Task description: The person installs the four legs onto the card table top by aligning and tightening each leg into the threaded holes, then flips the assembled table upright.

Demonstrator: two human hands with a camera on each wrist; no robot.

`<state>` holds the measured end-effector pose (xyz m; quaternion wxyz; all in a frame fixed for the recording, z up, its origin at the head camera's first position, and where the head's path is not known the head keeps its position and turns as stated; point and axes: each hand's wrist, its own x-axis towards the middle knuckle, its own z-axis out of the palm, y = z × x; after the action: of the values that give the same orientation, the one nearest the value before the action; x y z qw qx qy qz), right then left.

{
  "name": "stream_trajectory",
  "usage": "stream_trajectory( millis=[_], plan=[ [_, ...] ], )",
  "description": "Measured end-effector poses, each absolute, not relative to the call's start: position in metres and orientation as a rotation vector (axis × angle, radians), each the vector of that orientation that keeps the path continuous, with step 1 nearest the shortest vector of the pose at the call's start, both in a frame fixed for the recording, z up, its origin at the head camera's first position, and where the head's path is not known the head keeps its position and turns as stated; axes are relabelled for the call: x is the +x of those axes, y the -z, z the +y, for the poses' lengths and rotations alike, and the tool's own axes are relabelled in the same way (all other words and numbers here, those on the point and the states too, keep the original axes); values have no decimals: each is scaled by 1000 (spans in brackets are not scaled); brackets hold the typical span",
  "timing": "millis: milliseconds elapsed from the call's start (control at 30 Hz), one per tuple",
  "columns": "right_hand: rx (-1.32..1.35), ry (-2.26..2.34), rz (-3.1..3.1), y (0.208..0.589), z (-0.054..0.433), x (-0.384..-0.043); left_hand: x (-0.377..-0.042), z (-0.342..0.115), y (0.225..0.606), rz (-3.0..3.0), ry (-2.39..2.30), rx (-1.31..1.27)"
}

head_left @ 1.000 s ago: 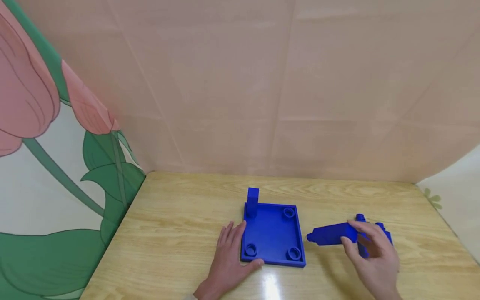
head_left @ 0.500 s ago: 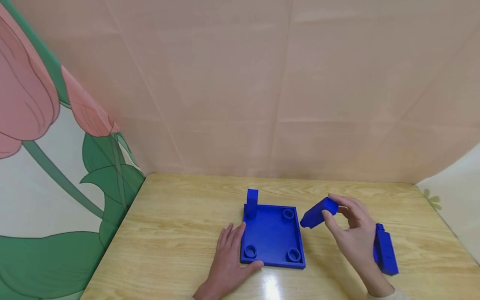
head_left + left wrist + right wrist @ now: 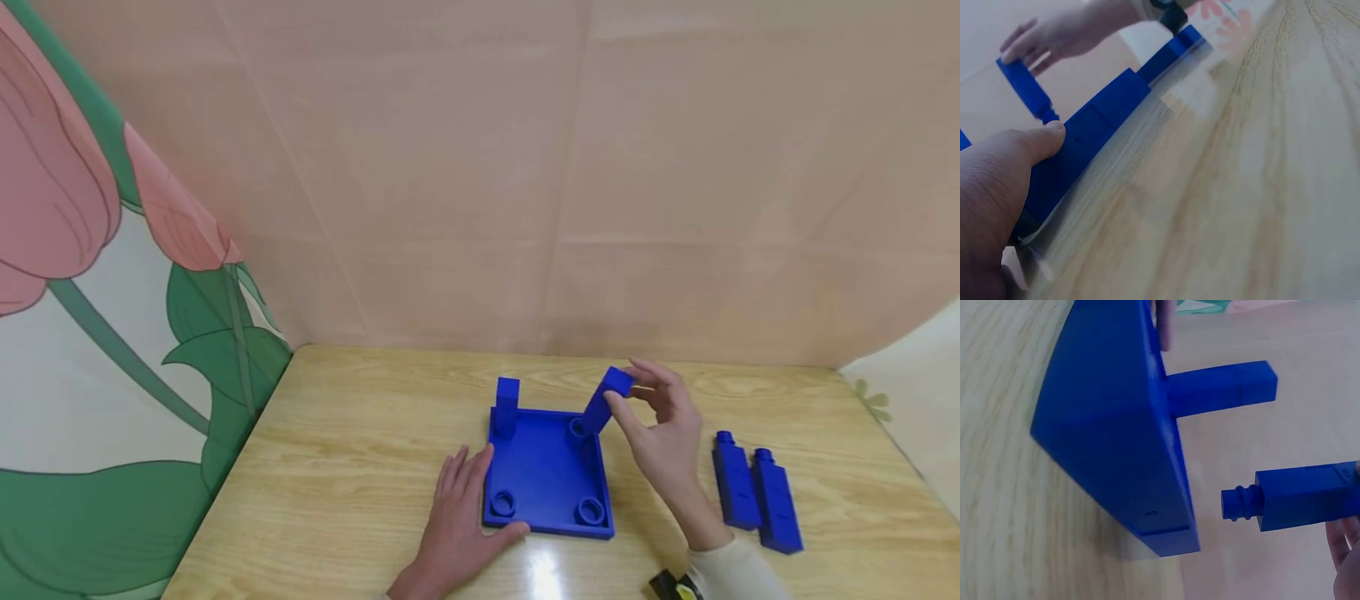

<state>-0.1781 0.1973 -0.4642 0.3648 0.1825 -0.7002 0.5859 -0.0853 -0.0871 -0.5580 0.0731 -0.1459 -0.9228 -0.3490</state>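
Note:
A blue square tabletop [image 3: 543,471] lies underside up, with a raised rim and round sockets in its corners. One blue leg [image 3: 507,407] stands upright in its far left corner. My left hand [image 3: 459,525] rests at the near left corner, fingers along the left side and thumb on the front edge. My right hand [image 3: 666,429] pinches a second blue leg [image 3: 606,400] by its upper end, tilted over the far right socket [image 3: 577,427]. In the right wrist view, that leg's ridged peg [image 3: 1241,503] points toward the tabletop, with a gap showing between them.
Two more blue legs, an inner one [image 3: 737,483] and an outer one [image 3: 777,504], lie side by side right of my right forearm. The wooden table [image 3: 337,467] meets a pinkish cloth backdrop [image 3: 555,208] at its far edge. A flower-patterned cloth [image 3: 217,342] hangs at left.
My right hand has carried the leg leftward and away from me, from beside the loose legs to the far right corner, turning it more upright. My left hand has stayed put.

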Motion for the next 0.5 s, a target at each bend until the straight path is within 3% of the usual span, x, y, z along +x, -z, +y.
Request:
stream_trajectory(
  millis=[500],
  plan=[
    [495,-1459,-1861,490,188,-193,-86,-88,557,-2804,1069,-420]
  ],
)
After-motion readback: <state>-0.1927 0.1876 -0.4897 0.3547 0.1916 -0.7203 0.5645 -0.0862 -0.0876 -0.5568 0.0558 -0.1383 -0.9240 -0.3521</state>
